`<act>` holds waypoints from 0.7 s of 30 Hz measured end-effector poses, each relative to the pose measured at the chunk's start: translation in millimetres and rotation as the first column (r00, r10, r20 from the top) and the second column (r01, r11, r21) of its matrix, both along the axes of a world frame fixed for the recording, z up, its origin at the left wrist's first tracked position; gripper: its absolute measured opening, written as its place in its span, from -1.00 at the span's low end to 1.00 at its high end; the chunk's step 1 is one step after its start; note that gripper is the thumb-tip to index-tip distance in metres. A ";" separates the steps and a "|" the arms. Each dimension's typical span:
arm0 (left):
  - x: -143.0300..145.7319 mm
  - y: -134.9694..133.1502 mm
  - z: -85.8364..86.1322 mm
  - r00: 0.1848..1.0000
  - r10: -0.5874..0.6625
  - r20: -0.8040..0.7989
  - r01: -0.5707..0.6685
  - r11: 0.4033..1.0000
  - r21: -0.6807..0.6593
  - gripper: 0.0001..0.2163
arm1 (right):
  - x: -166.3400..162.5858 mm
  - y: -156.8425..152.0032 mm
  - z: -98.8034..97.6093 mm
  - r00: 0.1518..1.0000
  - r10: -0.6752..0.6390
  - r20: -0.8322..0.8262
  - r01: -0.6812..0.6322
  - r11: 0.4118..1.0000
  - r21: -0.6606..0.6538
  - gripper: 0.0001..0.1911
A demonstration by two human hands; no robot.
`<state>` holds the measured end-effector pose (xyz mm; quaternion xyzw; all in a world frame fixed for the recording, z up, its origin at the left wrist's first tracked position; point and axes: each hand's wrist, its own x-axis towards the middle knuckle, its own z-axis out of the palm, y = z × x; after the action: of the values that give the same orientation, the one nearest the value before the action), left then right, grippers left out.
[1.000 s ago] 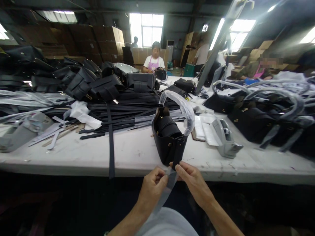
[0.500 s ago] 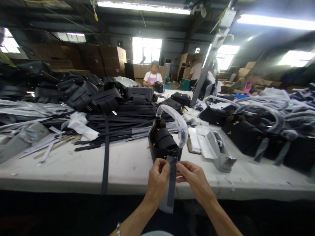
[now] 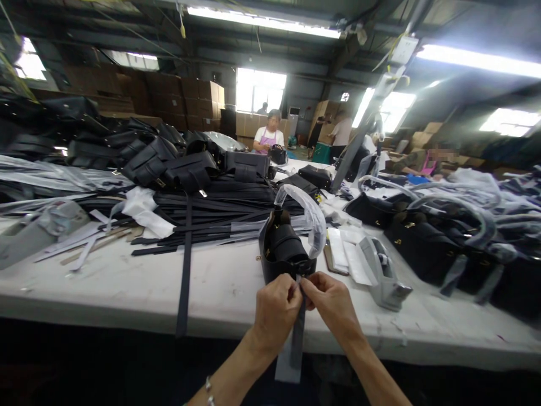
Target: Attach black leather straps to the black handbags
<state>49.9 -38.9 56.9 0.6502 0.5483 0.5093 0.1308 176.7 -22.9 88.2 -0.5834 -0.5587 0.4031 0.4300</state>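
Note:
A black handbag [image 3: 284,242] stands upright near the table's front edge, its arched handle [image 3: 315,217] wrapped in clear plastic. From its near side a dark strap [image 3: 298,332] in a translucent plastic sleeve [image 3: 288,363] hangs down past the table edge. My left hand [image 3: 276,304] is closed, pinching the sleeved strap just below the bag. Opposite it, my right hand [image 3: 333,299] pinches the same strap with thumb and fingertips. The fingertips almost meet, and they partly hide the strap's upper end.
Right of the bag lie white paper sheets [image 3: 338,251] and a grey tape dispenser [image 3: 382,276]. Several black bags [image 3: 435,239] with wrapped handles stand at the right. Dark straps [image 3: 220,211] and black bag pieces [image 3: 147,158] pile up at left. A co-worker [image 3: 269,138] sits across the table.
My hands have drawn closer together over the upper part of the strap, and the left hand has turned knuckles up. The sleeve looks narrower at the fingers. The whole view has shifted slightly.

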 end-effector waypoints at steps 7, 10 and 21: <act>0.9 -15.1 -2.4 0.983 -0.057 -0.175 0.077 0.990 0.115 -0.85 | -1.2 4.8 0.4 0.970 0.065 -0.235 -0.091 0.990 -0.104 -0.63; 4.8 -21.6 -10.6 0.966 -0.050 -0.253 0.092 0.984 0.155 -0.67 | 2.3 2.7 4.7 0.921 0.119 -0.370 -0.195 0.965 -0.174 -0.57; -11.5 -32.8 -11.6 0.933 -0.271 0.238 0.294 0.953 -0.068 -0.80 | -0.9 5.3 0.9 0.950 0.176 -0.260 -0.204 0.975 -0.085 -0.57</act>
<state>38.4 -71.7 45.3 0.6526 0.4558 0.5271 0.2975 175.8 -17.7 89.1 -0.4942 -0.5303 0.5436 0.4231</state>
